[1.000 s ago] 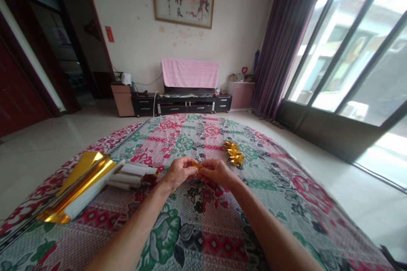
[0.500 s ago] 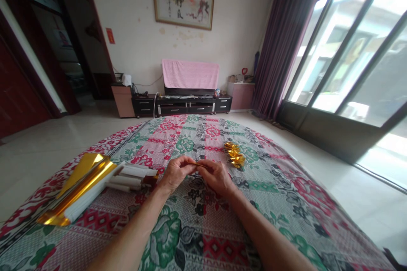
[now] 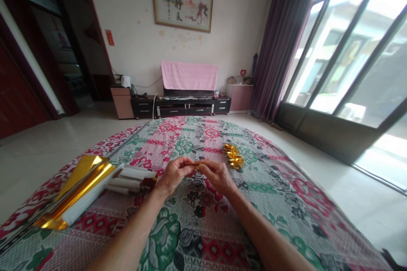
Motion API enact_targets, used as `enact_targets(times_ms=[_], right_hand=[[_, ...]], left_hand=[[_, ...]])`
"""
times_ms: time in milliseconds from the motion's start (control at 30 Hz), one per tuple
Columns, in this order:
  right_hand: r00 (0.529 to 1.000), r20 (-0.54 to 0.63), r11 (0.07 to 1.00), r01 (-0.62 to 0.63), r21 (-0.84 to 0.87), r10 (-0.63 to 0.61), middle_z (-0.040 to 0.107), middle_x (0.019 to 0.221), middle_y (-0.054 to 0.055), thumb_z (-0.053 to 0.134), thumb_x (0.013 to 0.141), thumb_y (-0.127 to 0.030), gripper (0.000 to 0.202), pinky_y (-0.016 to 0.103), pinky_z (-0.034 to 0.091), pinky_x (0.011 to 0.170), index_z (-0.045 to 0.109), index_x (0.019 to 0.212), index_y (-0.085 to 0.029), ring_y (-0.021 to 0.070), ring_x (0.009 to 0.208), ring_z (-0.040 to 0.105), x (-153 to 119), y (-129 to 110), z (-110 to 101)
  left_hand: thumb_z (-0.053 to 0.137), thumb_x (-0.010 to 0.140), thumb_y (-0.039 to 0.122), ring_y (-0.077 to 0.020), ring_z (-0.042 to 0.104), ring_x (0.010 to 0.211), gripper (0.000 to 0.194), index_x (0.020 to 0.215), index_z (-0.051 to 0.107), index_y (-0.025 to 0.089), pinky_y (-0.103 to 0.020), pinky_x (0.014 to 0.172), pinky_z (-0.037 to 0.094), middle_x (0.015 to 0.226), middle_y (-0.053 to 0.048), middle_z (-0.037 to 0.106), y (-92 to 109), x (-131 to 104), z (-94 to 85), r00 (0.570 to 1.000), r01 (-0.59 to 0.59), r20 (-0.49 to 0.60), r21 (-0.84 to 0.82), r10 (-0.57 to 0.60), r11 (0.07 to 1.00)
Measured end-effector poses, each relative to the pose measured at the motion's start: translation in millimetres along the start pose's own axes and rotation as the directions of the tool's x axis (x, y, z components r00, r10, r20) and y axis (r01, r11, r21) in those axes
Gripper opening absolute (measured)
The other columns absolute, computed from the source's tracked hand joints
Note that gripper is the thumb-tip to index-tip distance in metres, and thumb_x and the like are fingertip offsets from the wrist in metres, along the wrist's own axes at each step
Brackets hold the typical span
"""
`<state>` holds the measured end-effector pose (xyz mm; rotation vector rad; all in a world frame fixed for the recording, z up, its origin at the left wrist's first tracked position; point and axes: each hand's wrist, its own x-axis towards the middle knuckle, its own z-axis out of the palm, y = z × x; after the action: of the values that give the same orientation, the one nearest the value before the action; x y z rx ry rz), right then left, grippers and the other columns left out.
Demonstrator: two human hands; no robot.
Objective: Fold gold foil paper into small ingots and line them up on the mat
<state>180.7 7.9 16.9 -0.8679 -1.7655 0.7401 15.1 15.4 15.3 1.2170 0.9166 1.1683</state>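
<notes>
Between my fingertips is a small strip of gold foil paper (image 3: 196, 164), pinched from both sides above the patterned cloth. My left hand (image 3: 175, 173) closes on its left end, thumb against the fingers. On the other end, my right hand (image 3: 216, 175) grips with thumb and forefinger. Most of the strip is hidden by the fingers. A cluster of folded gold foil pieces (image 3: 233, 156) lies just beyond my right hand. Left of my left hand are several white paper rolls (image 3: 133, 173) and a stack of gold foil sheets (image 3: 85, 182).
A flowered cloth (image 3: 270, 220) covers the round table. Farther back stand a low black cabinet (image 3: 190, 108) and a pink towel (image 3: 190, 76) draped over something. A purple curtain (image 3: 273, 46) and glass doors are on the right.
My fingertips have drawn slightly apart, and more of the gold strip shows between them. Both hands keep their grip; the things on the cloth stay where they were.
</notes>
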Motion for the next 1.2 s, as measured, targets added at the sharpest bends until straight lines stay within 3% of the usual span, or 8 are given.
enact_targets(times_ms=[200,433,567,667,800,900,1000,1200], right_hand=[[0.999,-0.011,0.984,0.046,-0.174,-0.049,0.065,0.073,0.002,0.052,0.083,-0.026,0.02,0.021,0.042,0.059,0.069,0.089,-0.019,0.0119,0.064,0.055,1,6,3],[0.987,-0.035,0.961,0.147,-0.233,-0.159,0.063,0.078,0.004,0.053,0.083,-0.023,0.02,0.023,0.043,0.064,0.069,0.095,-0.021,0.0127,0.07,0.056,-1,3,9],[0.988,-0.023,0.95,0.142,-0.277,-0.154,0.06,0.078,0.004,0.054,0.081,-0.023,0.023,0.026,0.043,0.068,0.067,0.099,-0.022,0.0142,0.073,0.054,-6,-7,11],[0.99,0.044,0.969,0.14,-0.204,-0.134,0.061,0.084,0.004,0.054,0.079,-0.022,0.025,0.027,0.043,0.072,0.066,0.101,-0.022,0.0153,0.077,0.055,-8,-12,9],[1.0,0.01,1.0,-0.008,0.001,0.008,0.063,0.089,0.004,0.046,0.084,-0.025,0.024,0.03,0.043,0.078,0.068,0.094,-0.02,0.017,0.084,0.057,-5,-10,4],[0.989,0.018,0.968,-0.148,0.202,0.148,0.064,0.1,0.005,0.045,0.085,-0.032,0.029,0.032,0.045,0.079,0.065,0.102,-0.02,0.0199,0.093,0.057,-3,-8,3],[0.973,0.083,0.939,-0.231,0.256,0.217,0.062,0.109,0.004,0.054,0.079,-0.031,0.033,0.034,0.043,0.086,0.063,0.108,-0.021,0.0212,0.101,0.055,-2,-10,4],[0.937,0.275,0.81,-0.329,0.485,0.216,0.067,0.083,0.002,0.06,0.076,-0.038,0.032,0.033,0.046,0.079,0.063,0.102,-0.019,0.0167,0.079,0.061,-3,-11,8]], left_hand=[[0.069,0.064,0.027,-0.0104,0.059,0.052,0.021,0.079,0.061,0.015,-0.018,0.047,0.041,0.058,0.002,0.063,1,0,1.1,0.998,0.055,-0.007,0.093,-0.055,0.994],[0.07,0.059,0.021,-0.0115,0.062,0.055,0.027,0.081,0.057,0.016,-0.018,0.045,0.044,0.064,0.002,0.063,3,-1,1.0,0.982,0.18,-0.022,-0.179,-0.187,0.967],[0.07,0.059,0.021,-0.0088,0.058,0.05,0.028,0.084,0.059,0.016,-0.016,0.042,0.039,0.064,0.003,0.062,3,-1,-2.3,0.987,0.153,-0.018,-0.253,-0.163,0.955],[0.067,0.061,0.019,-0.0046,0.05,0.047,0.032,0.093,0.063,0.015,-0.015,0.043,0.036,0.063,0.004,0.059,3,0,-4.6,0.993,0.111,0.008,-0.283,-0.114,0.953],[0.064,0.064,0.015,-0.0039,0.046,0.048,0.042,0.106,0.062,0.015,-0.016,0.044,0.034,0.07,0.001,0.06,6,0,-4.5,0.991,0.118,0.088,-0.271,-0.098,0.955],[0.062,0.067,0.012,-0.0049,0.048,0.051,0.056,0.121,0.052,0.021,-0.016,0.045,0.034,0.071,0.001,0.059,10,-3,-2.7,0.977,0.163,0.188,-0.323,-0.105,0.932],[0.059,0.07,0.01,-0.0059,0.048,0.05,0.069,0.133,0.036,0.028,-0.016,0.045,0.034,0.073,0.001,0.058,14,-8,-1.2,0.948,0.231,0.289,-0.354,-0.129,0.906],[0.059,0.07,0.013,-0.0064,0.049,0.049,0.07,0.134,0.034,0.028,-0.016,0.043,0.034,0.07,0.0,0.058,19,-14,-0.7,0.909,0.331,0.368,-0.349,-0.197,0.877]])
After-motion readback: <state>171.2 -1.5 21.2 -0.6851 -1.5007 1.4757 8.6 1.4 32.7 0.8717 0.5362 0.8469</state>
